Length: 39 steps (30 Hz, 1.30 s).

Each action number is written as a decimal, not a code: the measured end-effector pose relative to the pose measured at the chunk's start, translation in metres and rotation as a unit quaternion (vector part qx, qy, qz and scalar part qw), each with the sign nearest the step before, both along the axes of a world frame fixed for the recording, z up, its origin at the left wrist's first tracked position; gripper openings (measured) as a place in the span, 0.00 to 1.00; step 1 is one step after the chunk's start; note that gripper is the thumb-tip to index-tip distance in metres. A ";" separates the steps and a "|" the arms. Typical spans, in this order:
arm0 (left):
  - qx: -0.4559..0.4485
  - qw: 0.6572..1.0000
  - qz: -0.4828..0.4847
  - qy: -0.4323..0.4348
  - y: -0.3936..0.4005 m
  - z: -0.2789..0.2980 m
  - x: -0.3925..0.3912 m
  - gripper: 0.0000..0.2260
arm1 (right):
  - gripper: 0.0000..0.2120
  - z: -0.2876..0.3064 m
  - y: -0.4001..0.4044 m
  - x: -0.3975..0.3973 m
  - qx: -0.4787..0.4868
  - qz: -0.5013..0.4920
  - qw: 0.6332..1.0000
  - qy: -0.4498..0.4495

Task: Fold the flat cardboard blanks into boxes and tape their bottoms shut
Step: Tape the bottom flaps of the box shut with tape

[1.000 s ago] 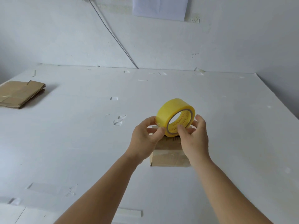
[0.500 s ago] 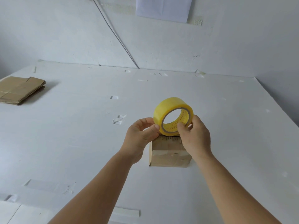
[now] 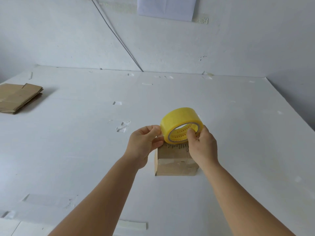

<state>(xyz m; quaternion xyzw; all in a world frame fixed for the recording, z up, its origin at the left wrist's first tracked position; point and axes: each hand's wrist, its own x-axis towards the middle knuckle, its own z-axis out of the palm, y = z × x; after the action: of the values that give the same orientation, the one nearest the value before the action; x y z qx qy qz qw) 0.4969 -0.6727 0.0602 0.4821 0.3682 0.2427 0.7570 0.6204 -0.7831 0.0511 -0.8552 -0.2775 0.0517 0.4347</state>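
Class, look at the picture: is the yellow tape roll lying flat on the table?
No. Both hands, left and right, hold the tape roll up on edge above the box.

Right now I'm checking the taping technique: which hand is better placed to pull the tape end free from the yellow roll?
Left, probably. The left hand pinches at the yellow tape roll's outer edge, while the right hand grips the roll through its core, above the folded brown cardboard box.

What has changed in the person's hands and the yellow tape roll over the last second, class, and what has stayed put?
Little changed. The left hand shifted its pinch at the edge of the yellow tape roll, apparently working at the tape's end. The right hand kept gripping the roll just above the small folded cardboard box. The box and the stack of flat cardboard blanks stayed put.
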 end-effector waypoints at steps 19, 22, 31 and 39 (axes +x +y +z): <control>0.072 0.996 -0.037 0.028 0.003 0.014 -0.005 0.08 | 0.12 0.001 0.005 0.000 0.049 -0.013 0.998 0.027; 0.134 0.988 0.009 0.075 -0.001 0.011 -0.006 0.10 | 0.19 -0.004 0.005 0.000 0.036 0.011 0.999 0.012; 0.023 0.998 0.024 0.058 -0.012 0.006 -0.009 0.17 | 0.13 -0.006 0.001 -0.002 0.091 0.023 0.995 0.020; -0.018 0.998 0.013 0.059 0.000 0.004 -0.008 0.21 | 0.23 -0.004 -0.004 0.003 0.076 0.148 0.983 0.076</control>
<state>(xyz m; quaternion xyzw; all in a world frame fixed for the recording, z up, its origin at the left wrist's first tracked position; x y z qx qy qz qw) 0.4892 -0.6725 0.0637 0.4776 0.4227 0.2167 0.7391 0.6232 -0.7873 0.0476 -0.7626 -0.3703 0.1594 0.5059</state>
